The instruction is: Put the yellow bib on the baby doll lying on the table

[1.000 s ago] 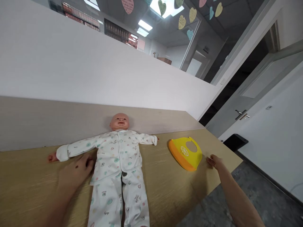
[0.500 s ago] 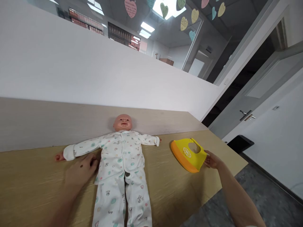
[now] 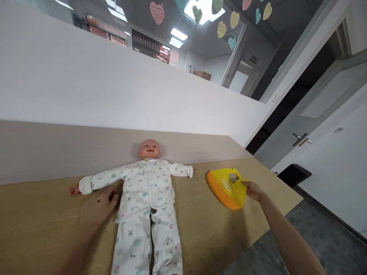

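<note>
A baby doll (image 3: 149, 183) in white printed pyjamas lies on its back with both arms spread. My left hand (image 3: 100, 204) rests on the table under the doll's sleeve, close against its side; its fingers are curled in and no object shows in them. Right of the doll is a yellow bib (image 3: 236, 189) with an orange pocket and a white citrus print. Its right edge is pinched between the thumb and fingers of my right hand (image 3: 254, 191) and bends up a little, while the orange side stays on the table.
The wooden table (image 3: 200, 229) meets a pale raised panel (image 3: 57, 149) at the back, below a white wall (image 3: 129, 91) and a window with paper hearts. Beyond the table's right edge are a grey floor (image 3: 323, 229), a dark flat object (image 3: 295, 175) and a door (image 3: 323, 103).
My right hand has moved slightly left and now pinches the bib's edge, which has lifted and folded inward. The left hand and the doll stay in place.
</note>
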`<move>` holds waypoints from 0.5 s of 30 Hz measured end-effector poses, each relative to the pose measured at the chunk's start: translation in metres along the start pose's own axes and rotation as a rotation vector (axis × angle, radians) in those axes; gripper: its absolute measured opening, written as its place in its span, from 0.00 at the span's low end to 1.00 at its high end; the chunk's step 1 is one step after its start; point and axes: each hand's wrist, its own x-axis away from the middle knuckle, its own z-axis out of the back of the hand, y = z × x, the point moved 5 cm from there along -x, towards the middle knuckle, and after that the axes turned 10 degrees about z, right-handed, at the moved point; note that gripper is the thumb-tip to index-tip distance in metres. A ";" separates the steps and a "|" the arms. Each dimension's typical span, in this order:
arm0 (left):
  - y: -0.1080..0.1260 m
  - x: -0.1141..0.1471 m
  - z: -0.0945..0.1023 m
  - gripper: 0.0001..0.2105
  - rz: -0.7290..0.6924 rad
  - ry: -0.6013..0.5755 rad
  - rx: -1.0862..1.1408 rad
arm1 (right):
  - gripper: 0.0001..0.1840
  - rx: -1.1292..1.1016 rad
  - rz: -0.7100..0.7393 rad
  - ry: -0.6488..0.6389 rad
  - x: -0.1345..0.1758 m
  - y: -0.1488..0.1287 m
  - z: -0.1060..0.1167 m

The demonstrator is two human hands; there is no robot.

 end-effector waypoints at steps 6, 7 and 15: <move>0.000 0.001 -0.001 0.13 -0.042 0.009 0.022 | 0.11 -0.070 0.156 -0.228 0.016 -0.096 -0.071; -0.001 0.000 -0.001 0.13 -0.042 0.010 0.033 | 0.11 -0.084 0.201 -0.251 0.021 -0.113 -0.085; -0.008 0.002 0.005 0.15 -0.032 0.031 0.274 | 0.14 -0.164 0.450 -0.572 0.094 -0.195 -0.220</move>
